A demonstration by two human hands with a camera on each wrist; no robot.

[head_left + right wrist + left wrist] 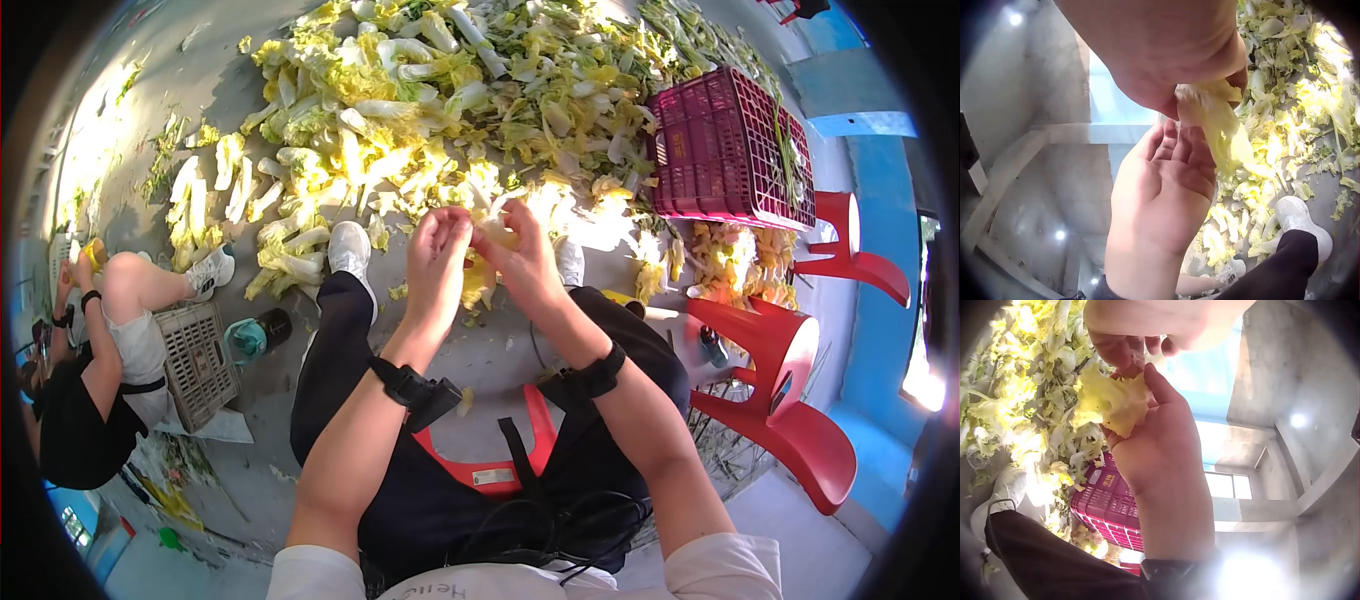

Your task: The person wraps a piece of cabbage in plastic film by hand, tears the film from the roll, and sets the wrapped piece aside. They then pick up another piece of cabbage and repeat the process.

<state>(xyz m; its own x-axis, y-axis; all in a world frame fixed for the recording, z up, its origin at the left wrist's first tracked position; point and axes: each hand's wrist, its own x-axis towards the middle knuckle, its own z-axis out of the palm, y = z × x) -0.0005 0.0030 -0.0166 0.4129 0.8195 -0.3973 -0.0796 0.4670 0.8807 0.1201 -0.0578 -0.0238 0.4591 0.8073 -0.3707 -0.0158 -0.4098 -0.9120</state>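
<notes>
A thin yellow cabbage leaf (1112, 403) is between my two hands. My right hand (527, 258) grips it, the thumb bent over it and the leaf lying along the palm in the left wrist view. My left hand (436, 250) meets the leaf's pale end with curled fingertips, close against the right fingers. In the right wrist view the leaf (1227, 131) hangs out past the right hand, with the left palm turned up below. Both hands are held over the floor between my knees, in front of a large heap of cabbage leaves (400, 110).
A purple plastic crate (700, 150) stands right of the heap, with red chairs (765, 360) nearer me. To the left, another person (110, 350) sits by a grey crate (195, 355) and a dark bottle (272, 328). Loose leaves (285, 255) lie near my shoe (350, 250).
</notes>
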